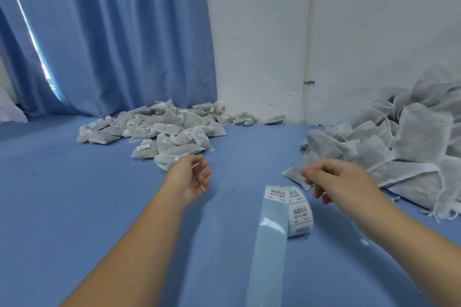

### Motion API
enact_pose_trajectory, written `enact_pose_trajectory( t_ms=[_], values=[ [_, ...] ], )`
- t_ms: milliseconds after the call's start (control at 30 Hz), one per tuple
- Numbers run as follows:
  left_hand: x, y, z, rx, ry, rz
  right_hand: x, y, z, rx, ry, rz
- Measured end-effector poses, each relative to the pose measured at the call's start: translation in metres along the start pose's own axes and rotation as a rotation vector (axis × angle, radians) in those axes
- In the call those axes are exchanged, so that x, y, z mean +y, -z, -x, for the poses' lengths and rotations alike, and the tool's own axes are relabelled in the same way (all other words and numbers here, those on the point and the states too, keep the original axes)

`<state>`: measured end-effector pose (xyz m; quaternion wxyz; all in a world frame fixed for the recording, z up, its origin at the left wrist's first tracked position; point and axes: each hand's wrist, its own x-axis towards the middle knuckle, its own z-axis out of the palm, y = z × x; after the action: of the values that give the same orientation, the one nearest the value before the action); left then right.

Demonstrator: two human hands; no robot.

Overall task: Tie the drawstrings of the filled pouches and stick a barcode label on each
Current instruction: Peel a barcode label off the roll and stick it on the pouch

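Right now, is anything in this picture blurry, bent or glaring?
Head view: light is soft, shadows faint; a glare patch sits on the backing strip of the label roll; the wall pipe bows from wide-angle distortion; fingers of the left hand are smeared by motion; the right hand, pinching a pouch, is sharper.

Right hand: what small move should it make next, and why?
Probably the right hand should pull the pouch toward the label roll. It is curled at that pouch's corner, at the edge of the right pile, where no labels show; whether it grips yet is unclear. The left hand is open, free to help tie.
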<state>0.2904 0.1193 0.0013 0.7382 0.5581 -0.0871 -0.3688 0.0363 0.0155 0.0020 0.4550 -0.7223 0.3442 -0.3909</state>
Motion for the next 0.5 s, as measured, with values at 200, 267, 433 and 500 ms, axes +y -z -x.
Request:
enact_pose_trajectory(
  t_ms=[200, 267, 433, 500],
  values=[
    [-0.004, -0.051, 0.043, -0.109, -0.048, -0.039, 0.008, 0.018, 0.02, -0.045, -0.023, 0.007],
    [-0.009, -0.076, 0.064, -0.209, -0.024, -0.003, 0.012, 0.032, 0.029, -0.038, -0.037, 0.0],
    [-0.04, -0.14, 0.109, -0.454, 0.063, -0.023, 0.028, 0.08, 0.048, 0.008, -0.079, 0.002],
    [-0.06, -0.166, 0.123, -0.543, 0.112, -0.068, 0.037, 0.104, 0.055, 0.05, -0.112, 0.016]
  ],
)
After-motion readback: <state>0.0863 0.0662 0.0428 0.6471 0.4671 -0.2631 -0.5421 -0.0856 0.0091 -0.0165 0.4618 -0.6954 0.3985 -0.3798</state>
